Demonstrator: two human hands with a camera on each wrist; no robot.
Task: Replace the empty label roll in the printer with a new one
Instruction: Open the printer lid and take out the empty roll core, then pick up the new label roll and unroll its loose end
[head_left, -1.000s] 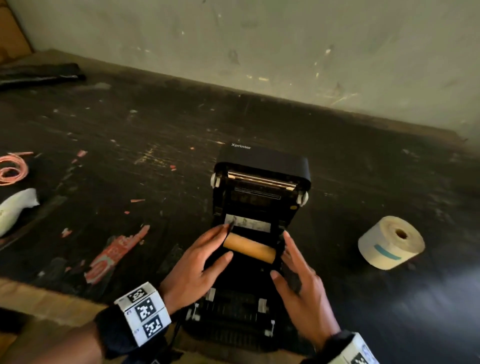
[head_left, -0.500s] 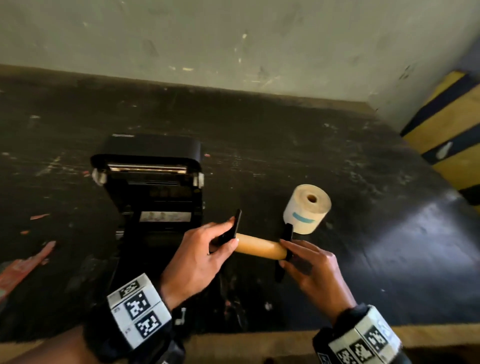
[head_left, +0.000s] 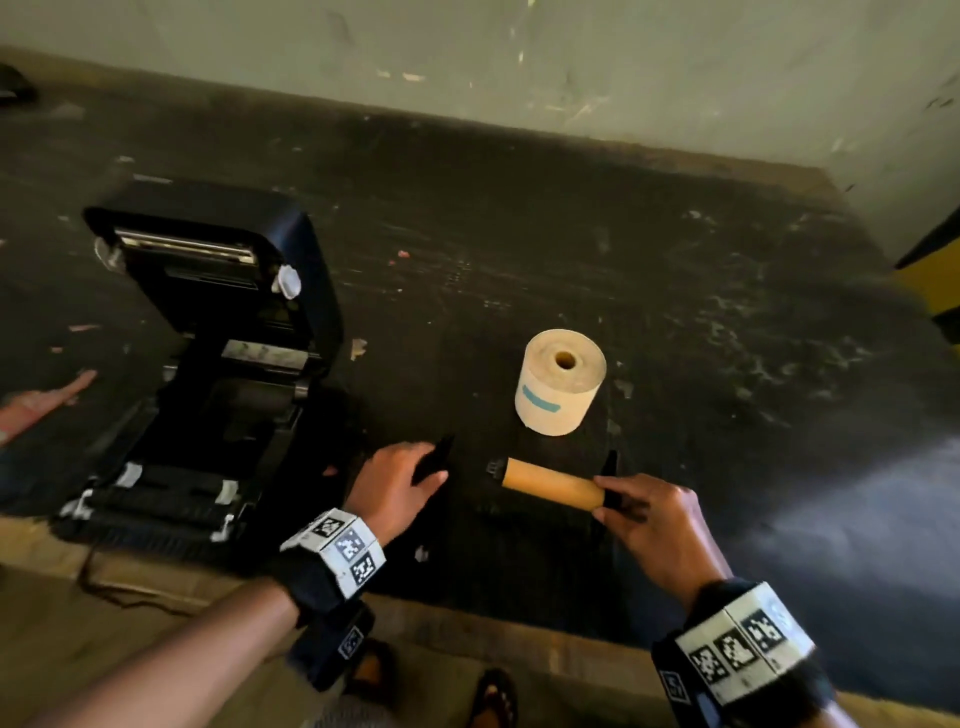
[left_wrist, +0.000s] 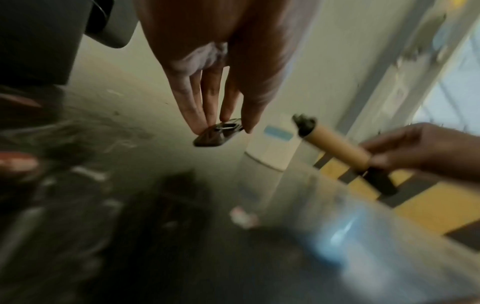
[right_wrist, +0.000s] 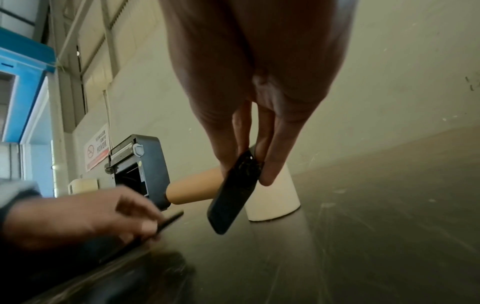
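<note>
The black printer (head_left: 208, 374) stands open at the left, its roll bay bare. My right hand (head_left: 649, 514) pinches the right end of the empty brown cardboard core (head_left: 550, 483), still on its black spindle, with a black end plate (right_wrist: 233, 193) at my fingers. My left hand (head_left: 400, 483) pinches the other black end plate (left_wrist: 218, 135), pulled off the spindle and held apart from the core's left end. The new label roll (head_left: 561, 389), cream with a blue strip, stands on end just beyond the core.
The dark, scuffed table (head_left: 675, 260) runs back to a pale wall (head_left: 519, 52). Its wooden front edge (head_left: 467, 623) lies below my wrists. A red scrap (head_left: 41, 400) lies left of the printer. A yellow-and-black striped object (head_left: 935, 275) stands at the far right.
Both hands lifted the empty core on its spindle out of the printer and carried it right. The left hand has since pulled one end plate off, leaving a gap.
</note>
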